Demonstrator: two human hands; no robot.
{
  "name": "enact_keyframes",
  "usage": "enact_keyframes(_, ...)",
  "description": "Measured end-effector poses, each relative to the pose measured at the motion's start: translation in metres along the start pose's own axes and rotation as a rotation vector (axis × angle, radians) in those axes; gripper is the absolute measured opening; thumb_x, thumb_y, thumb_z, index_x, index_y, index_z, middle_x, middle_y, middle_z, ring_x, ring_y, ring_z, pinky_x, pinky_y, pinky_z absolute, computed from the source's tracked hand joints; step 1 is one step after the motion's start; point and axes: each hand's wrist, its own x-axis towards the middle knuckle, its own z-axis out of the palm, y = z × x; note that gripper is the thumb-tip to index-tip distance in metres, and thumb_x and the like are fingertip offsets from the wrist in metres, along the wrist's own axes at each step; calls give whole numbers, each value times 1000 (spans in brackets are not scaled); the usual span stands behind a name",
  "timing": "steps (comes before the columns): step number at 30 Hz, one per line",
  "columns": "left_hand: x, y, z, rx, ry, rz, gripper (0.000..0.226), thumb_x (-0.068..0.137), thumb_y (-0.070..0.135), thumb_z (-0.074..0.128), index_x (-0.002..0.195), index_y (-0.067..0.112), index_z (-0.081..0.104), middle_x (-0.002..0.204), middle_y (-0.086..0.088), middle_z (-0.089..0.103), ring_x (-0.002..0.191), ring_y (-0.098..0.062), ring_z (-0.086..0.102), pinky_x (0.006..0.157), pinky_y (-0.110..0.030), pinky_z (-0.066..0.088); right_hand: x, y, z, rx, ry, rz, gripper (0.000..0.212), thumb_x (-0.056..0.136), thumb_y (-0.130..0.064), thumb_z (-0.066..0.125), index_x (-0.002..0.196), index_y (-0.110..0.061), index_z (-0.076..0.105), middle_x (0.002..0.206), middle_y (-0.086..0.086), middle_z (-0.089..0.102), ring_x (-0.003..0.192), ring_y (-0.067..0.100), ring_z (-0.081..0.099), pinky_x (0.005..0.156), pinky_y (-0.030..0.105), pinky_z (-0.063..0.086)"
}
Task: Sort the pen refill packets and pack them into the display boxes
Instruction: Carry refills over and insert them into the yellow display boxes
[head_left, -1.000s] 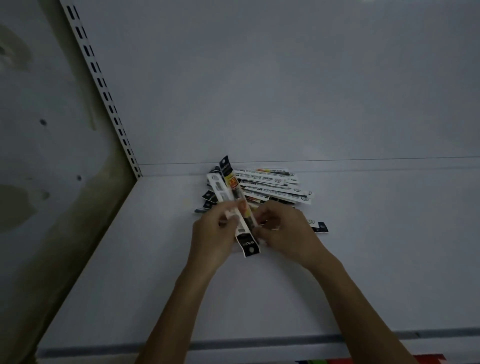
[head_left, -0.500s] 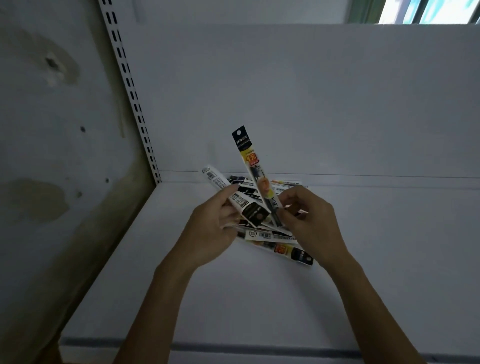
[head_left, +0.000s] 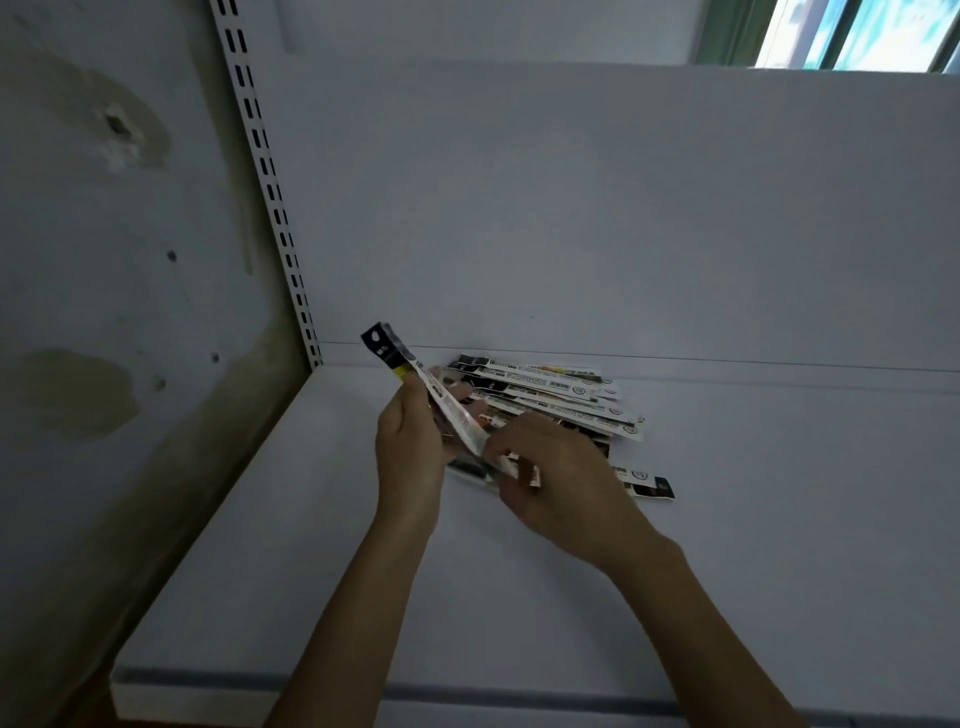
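Observation:
A loose pile of pen refill packets (head_left: 556, 397), long white strips with black ends, lies near the back of the white shelf (head_left: 753, 519). My left hand (head_left: 408, 452) grips a small bunch of packets (head_left: 410, 379) that stands tilted, black tops pointing up and left. My right hand (head_left: 561, 483) reaches in low beside it, fingers curled and pinching the near end of a packet (head_left: 524, 470) lying at the pile's front. One more packet (head_left: 647, 486) sticks out to the right of that hand. No display box is in view.
A slotted metal upright (head_left: 270, 208) runs down the shelf's back left corner beside a stained wall (head_left: 104, 312). The shelf's front edge (head_left: 467, 696) crosses the bottom. A window (head_left: 857, 31) shows at the top right.
The packet my right hand held upright has joined the bunch in my left hand. My right hand has dropped onto the pile's front edge. The view has tilted slightly up.

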Motion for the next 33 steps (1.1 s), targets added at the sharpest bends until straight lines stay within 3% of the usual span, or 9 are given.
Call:
enact_keyframes(3,-7,-3,-2,191,-21,52,33,96,45,35,92,25,61,84,2,66,78,-14,64,75,-35,51,-3,5,10,12,-160,-13,14,77,-15,60,88,-20,68,93,-4,65,76,14,56,68,35,52)
enact_keyframes(6,-17,0,-5,358,-91,94,29,95,49,29,90,33,53,82,14,56,77,-1,55,67,-17,41,-4,6,10,35,-192,16,16,82,-13,59,90,-19,72,94,-4,69,79,15,62,71,36,53)
enact_keyframes(10,-23,-4,-1,538,-250,75,36,92,49,38,114,24,51,98,8,61,92,-12,58,71,-22,42,0,2,14,14,-165,80,16,82,-11,56,90,-15,70,88,1,67,81,19,57,70,40,51)
enact_keyframes(14,-13,-11,-9,727,-279,115,15,95,25,45,99,13,55,88,0,61,82,-14,57,63,-15,39,-1,3,20,7,-178,72,20,77,-18,54,92,-17,68,94,4,64,90,21,56,73,39,50)
enact_keyframes(17,-7,-15,-18,840,-257,101,25,98,18,39,84,9,57,73,-3,59,72,-21,58,56,-17,40,0,5,17,55,-112,78,20,75,-11,54,88,-14,69,93,1,66,92,20,58,76,32,48)
enact_keyframes(20,-8,-13,-24,643,-187,-4,30,100,25,36,85,11,58,69,-5,65,56,-13,63,51,-20,49,5,19,13,-121,-41,217,24,81,-9,56,102,-13,67,103,3,63,99,22,56,75,30,44)
enact_keyframes(24,-6,-10,-30,566,-106,16,34,100,30,34,83,9,54,59,-4,56,38,-6,52,39,-15,42,5,38,10,-320,-139,417,27,89,-20,54,115,-18,60,111,2,57,104,22,54,70,27,39)
enact_keyframes(29,2,-12,-31,352,-75,-179,13,96,14,41,91,10,52,66,-3,47,52,-12,39,48,-24,35,5,36,8,-326,-140,435,26,94,-34,48,99,-17,67,102,2,59,92,21,57,70,27,44)
enact_keyframes(33,-2,-12,-34,308,-115,-240,22,94,2,35,104,10,53,76,-4,53,62,-13,46,54,-25,45,4,34,4,-346,-130,416,23,93,-22,48,101,-19,69,102,1,63,93,20,58,72,30,48)
